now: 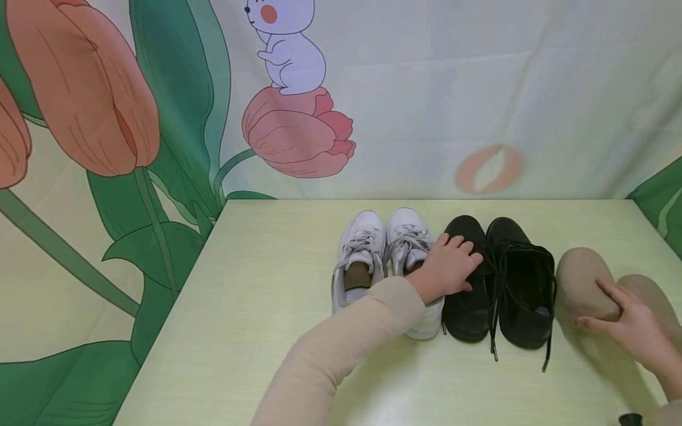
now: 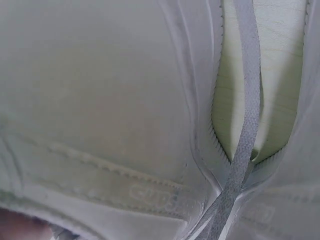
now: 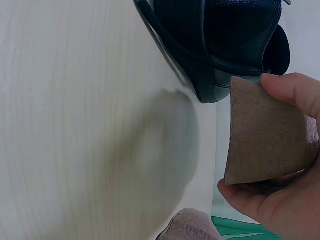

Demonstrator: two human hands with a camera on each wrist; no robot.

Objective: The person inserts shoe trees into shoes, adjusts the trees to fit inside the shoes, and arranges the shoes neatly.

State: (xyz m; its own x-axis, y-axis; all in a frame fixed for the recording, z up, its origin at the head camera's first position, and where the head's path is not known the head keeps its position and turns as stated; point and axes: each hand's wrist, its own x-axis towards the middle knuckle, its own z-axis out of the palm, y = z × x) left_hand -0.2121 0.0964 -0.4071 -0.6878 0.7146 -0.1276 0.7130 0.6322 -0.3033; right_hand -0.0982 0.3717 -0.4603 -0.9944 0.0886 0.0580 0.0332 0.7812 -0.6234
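Note:
A pair of white lace-up sneakers [image 1: 358, 260] stands beside a pair of black lace-up shoes [image 1: 521, 290]. My left hand [image 1: 450, 266] lies over the inner white sneaker and the left black shoe, fingers spread and fairly straight, fingertips on the black upper. White leather and a grey lace [image 2: 247, 100] fill the left wrist view up close. At the right, my right hand [image 1: 636, 322] holds a beige shoe [image 1: 586, 281] at its heel end, thumb on one side and fingers on the other. The second beige shoe [image 1: 647, 293] is partly hidden behind that hand.
All the shoes are in a row on a pale wood-grain table [image 1: 256, 307]. A printed cloth [image 1: 405, 100] with tulips and a white animal hangs behind the table's back edge. Black laces [image 1: 494, 337] trail onto the tabletop. A small dark object [image 1: 631, 419] shows at the bottom right.

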